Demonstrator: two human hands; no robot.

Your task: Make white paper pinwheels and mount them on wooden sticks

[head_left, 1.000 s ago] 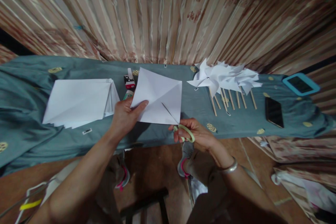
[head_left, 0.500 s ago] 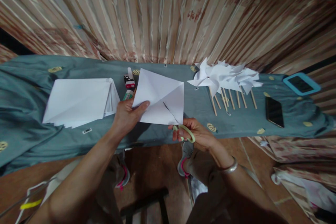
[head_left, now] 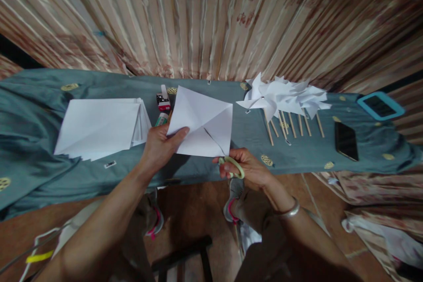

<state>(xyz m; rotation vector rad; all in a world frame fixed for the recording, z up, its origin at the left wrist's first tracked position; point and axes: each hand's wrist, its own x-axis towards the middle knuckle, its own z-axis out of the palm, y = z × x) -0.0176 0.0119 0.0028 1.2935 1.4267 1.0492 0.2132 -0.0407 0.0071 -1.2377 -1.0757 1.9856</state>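
Observation:
A square sheet of white paper (head_left: pixel 198 105) with diagonal creases is held above the cloth by my left hand (head_left: pixel 162 144). The left thumb presses on the sheet's face, and the fingers are hidden behind it. My right hand (head_left: pixel 247 167) grips scissors (head_left: pixel 237 167) by their pale green handles, a few fingers through the loops. Their thin dark blade lies along a crease, reaching from the lower right corner toward the sheet's middle. How far the blades are apart I cannot tell.
A stack of white paper (head_left: pixel 99 123) lies at left. Behind my left hand are a small red box (head_left: pixel 163 102) and a green-labelled bottle (head_left: pixel 161 119). Several paper pinwheels (head_left: pixel 284 97) on wooden sticks lie at right, then a black phone (head_left: pixel 345 141) and a blue-framed device (head_left: pixel 380 105).
Almost nothing differs. The scissors and my right hand have shifted very slightly against the paper; my left hand keeps the same hold.

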